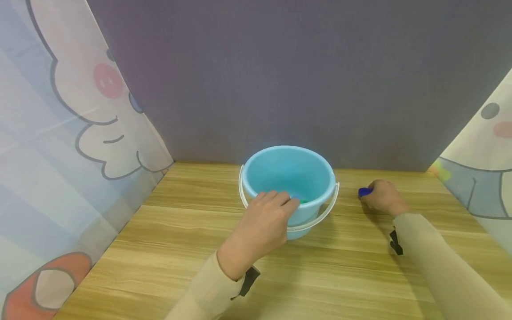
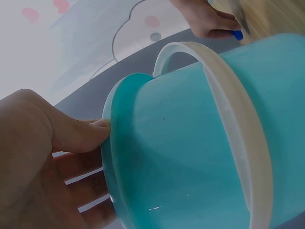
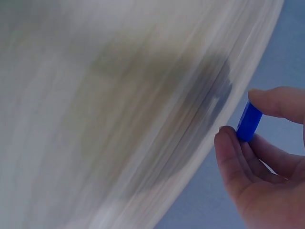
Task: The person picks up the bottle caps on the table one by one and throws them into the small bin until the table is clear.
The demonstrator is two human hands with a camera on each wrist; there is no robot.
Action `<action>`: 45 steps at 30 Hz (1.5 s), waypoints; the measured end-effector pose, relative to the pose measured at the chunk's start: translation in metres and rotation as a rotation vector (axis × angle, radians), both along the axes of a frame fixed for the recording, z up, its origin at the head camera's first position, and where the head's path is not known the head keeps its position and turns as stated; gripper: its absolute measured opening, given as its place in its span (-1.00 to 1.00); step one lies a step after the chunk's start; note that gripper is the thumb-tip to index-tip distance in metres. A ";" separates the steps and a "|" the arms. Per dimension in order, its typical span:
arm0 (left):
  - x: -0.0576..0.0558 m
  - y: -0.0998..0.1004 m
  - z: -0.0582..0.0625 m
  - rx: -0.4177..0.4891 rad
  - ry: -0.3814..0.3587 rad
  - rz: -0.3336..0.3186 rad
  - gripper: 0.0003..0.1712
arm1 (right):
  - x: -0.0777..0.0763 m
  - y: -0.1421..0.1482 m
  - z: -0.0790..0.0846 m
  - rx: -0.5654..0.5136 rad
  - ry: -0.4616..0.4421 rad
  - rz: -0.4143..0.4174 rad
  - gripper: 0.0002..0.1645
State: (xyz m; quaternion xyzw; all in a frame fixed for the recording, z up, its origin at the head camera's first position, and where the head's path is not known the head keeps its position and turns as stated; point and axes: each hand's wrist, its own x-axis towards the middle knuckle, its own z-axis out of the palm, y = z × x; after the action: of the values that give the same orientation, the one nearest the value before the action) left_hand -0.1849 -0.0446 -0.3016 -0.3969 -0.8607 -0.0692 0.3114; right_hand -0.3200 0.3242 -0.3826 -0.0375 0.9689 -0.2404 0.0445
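Note:
A light blue bucket [image 1: 288, 173] stands upright near the back of the wooden table, its white handle [image 1: 320, 218] hanging down on the near side. My left hand [image 1: 260, 226] grips the near rim, thumb outside and fingers over the edge, as the left wrist view also shows. Inside the bucket a bit of something green [image 1: 303, 202] peeks out, mostly hidden by the rim. Right of the bucket, my right hand [image 1: 384, 197] pinches a small flat blue piece [image 3: 249, 121] between thumb and fingers, a little above the table.
The wood-grain table [image 1: 192, 249] runs back to a dark grey panel [image 1: 280, 80]. Curtains with cartoon prints hang at the left [image 1: 80, 133] and at the right [image 1: 488, 151]. A dark strap piece [image 1: 249, 281] sticks out at the left cuff.

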 end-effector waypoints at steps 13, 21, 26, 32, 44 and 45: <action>0.000 0.000 0.000 0.001 -0.005 0.000 -0.62 | 0.005 -0.008 -0.004 -0.060 0.067 -0.015 -0.20; 0.000 0.000 0.000 -0.002 -0.012 0.001 -0.59 | 0.012 -0.016 -0.003 -0.108 0.062 -0.041 -0.12; 0.001 0.001 0.001 -0.003 -0.014 0.005 -0.60 | 0.015 -0.017 -0.005 -0.149 0.068 -0.049 -0.14; 0.001 0.001 0.002 -0.002 -0.018 0.008 -0.60 | 0.020 -0.019 -0.006 -0.213 0.066 -0.066 -0.12; 0.002 0.001 0.002 -0.002 -0.016 0.012 -0.59 | 0.026 -0.023 -0.003 -0.297 0.113 -0.086 -0.19; 0.002 0.001 0.002 -0.002 -0.015 0.013 -0.59 | 0.026 -0.024 -0.003 -0.303 0.118 -0.088 -0.20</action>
State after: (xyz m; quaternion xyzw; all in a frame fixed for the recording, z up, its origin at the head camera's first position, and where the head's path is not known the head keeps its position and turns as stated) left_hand -0.1832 -0.0432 -0.2998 -0.3912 -0.8656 -0.0693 0.3048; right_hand -0.2939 0.3005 -0.3853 -0.0152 0.9232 -0.3830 -0.0293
